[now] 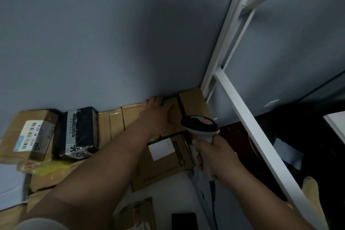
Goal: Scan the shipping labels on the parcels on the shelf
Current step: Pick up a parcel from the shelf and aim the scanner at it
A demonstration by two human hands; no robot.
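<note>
The left hand [157, 115] lies flat, fingers straight, on a brown parcel [130, 117] at the shelf's back; the right hand [217, 158] has its grip wrapped round a barcode scanner [200, 127]. The scanner's head sits above a labelled box [164, 162].

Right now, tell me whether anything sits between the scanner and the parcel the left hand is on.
Nothing visible does. The scanner, gripped by the right hand, hangs close beside the cardboard parcel that the left hand rests on. No shipping label shows on that parcel; the hand and forearm cover part of its top.
</note>
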